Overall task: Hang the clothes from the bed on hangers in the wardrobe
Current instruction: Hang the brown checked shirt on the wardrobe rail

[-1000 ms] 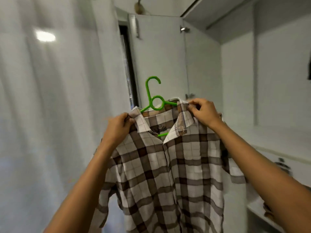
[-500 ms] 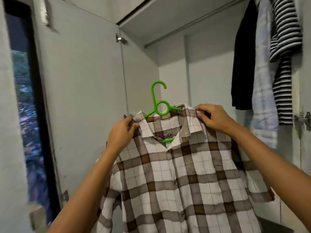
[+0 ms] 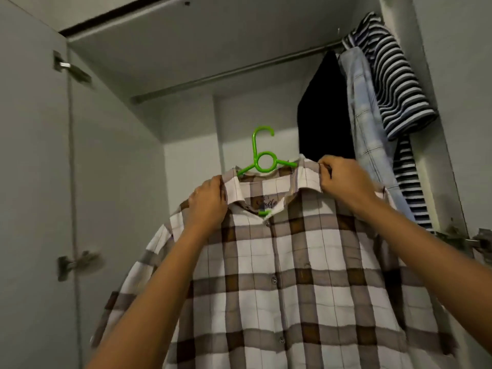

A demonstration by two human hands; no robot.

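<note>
Just under the wardrobe rail [image 3: 226, 74], clutching the plaid shirt [image 3: 292, 275] at both shoulders with left hand [image 3: 207, 203] and right hand [image 3: 343, 182], green hanger [image 3: 255, 149] inside, hook [image 3: 262, 128] not yet on; other garments [image 3: 394, 83] already hung

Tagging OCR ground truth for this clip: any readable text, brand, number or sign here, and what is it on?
Neck label inside the collar of the plaid shirt: one dark cursive word, too blurred and too small to read.
Green hanger, striped top, wardrobe door: no text, number or sign visible.
</note>
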